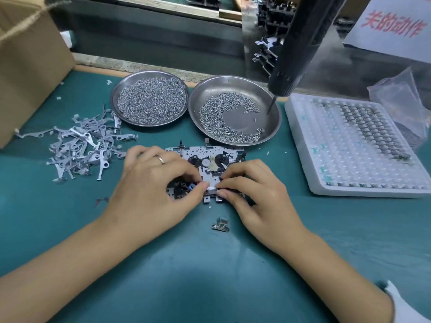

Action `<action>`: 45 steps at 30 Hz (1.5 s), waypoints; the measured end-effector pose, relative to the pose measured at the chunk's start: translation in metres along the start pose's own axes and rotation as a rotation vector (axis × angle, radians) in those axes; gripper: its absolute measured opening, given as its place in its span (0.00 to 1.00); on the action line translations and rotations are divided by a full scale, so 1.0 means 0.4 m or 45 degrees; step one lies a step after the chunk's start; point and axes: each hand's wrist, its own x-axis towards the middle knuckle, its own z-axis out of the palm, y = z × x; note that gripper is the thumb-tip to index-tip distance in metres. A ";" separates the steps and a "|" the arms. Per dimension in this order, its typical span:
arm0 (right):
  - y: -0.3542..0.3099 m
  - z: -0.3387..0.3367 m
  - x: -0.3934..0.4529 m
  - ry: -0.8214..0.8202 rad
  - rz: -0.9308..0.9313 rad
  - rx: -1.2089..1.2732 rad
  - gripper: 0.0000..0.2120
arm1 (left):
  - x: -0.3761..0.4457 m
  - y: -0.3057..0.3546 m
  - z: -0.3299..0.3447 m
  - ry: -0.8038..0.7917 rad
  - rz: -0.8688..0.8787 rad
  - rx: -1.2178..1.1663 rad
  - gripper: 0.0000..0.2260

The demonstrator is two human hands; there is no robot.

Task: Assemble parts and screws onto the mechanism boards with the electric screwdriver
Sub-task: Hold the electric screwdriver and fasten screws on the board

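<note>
Left hand (154, 183): palm down over the near left part of the board, fingers curled, thumb and fingertips pinching a small pale part at the board's near edge; ring on one finger.
Right hand (254, 192): palm down on the near right part of the board, fingers bent, fingertips pinching the same small pale part (211, 188) from the other side, almost touching the left fingertips.
Mechanism board (210, 159): flat on the green mat (210, 264), just in front of the two dishes; black gears and a white wheel visible on its far half, near half mostly hidden under the hands.
Electric screwdriver (298, 43): black, hanging tilted from the upper right, held by neither hand, bit tip over the right rim of the right dish.
Left dish (149, 100): round metal, heaped almost full with small silvery screws.
Right dish (234, 110): round metal, touching or just beside the left dish, thinner crescent of screws along its left and near side, bare metal elsewhere.
White tray (354, 148): on the right, many small pockets, dark small parts filling the far right rows, nearer pockets mostly without parts.
Grey levers (81, 145): loose pile on the mat, left of the board.
Small metal bracket (221, 224): alone on the mat, near the board's front edge, between the wrists.
Cardboard box (28, 66): far left.
Plastic bag (401, 99): crumpled, behind the tray.
</note>
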 end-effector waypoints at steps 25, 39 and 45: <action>-0.002 -0.010 0.006 0.103 0.220 0.311 0.05 | 0.021 -0.002 -0.008 -0.191 -0.237 -0.403 0.02; -0.003 -0.031 0.012 0.171 0.211 0.286 0.05 | 0.025 -0.004 -0.015 -0.238 -0.209 -0.406 0.02; -0.028 -0.059 -0.031 -0.147 -0.015 0.168 0.05 | 0.026 -0.011 -0.017 -0.233 -0.168 -0.403 0.02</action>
